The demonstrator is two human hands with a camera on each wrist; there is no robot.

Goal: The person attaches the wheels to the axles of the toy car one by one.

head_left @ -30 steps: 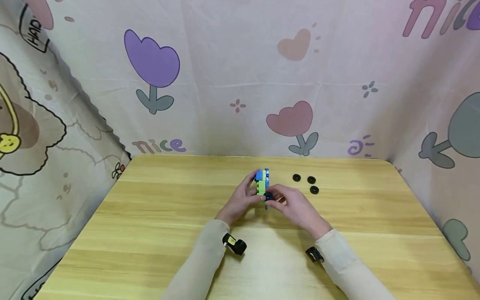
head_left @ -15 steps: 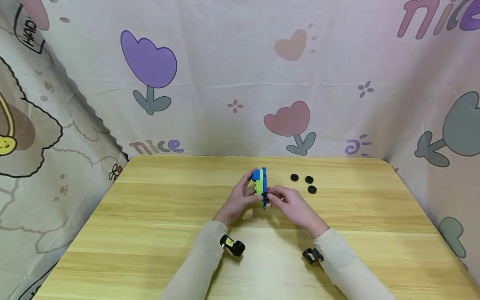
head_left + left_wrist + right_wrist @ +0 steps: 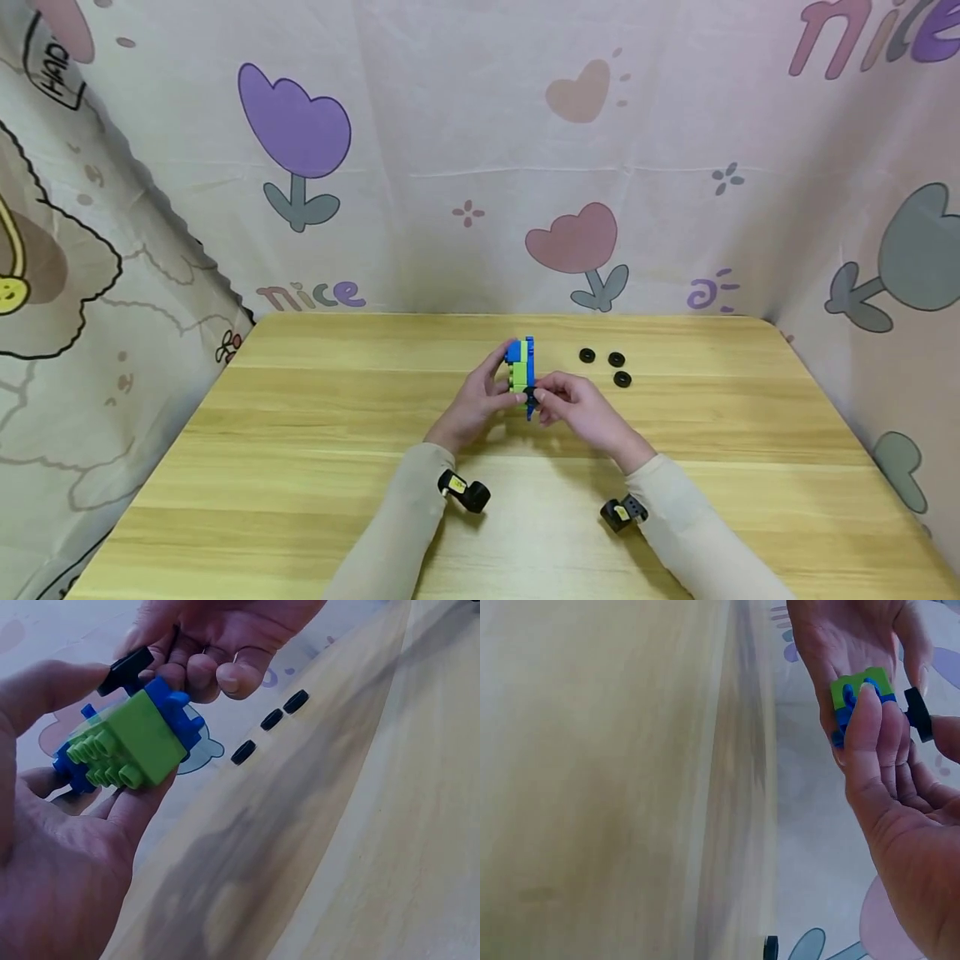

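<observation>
My left hand (image 3: 474, 407) grips a toy of green and blue building bricks (image 3: 519, 375) just above the table, stood on end in the head view. A black wheel (image 3: 126, 672) sits at the end of a short axle on the toy's near side. In the left wrist view, the left thumb touches the wheel's rim. My right hand (image 3: 583, 408) meets the toy from the right, its thumb pressed to the outer face of the wheel (image 3: 918, 715) and its curled fingers against the blue base. Those fingers partly hide the bricks in the right wrist view.
Three loose black wheels, a left one (image 3: 587, 356), a middle one (image 3: 617, 359) and a nearer one (image 3: 622, 379), lie on the wooden table (image 3: 300, 433) beyond the right hand. A printed cloth (image 3: 420, 167) hangs along the table's back edge and sides.
The right fingers have closed in on the wheel at the toy's near end. The left hand keeps its grip on the toy, and the head view has shifted slightly.
</observation>
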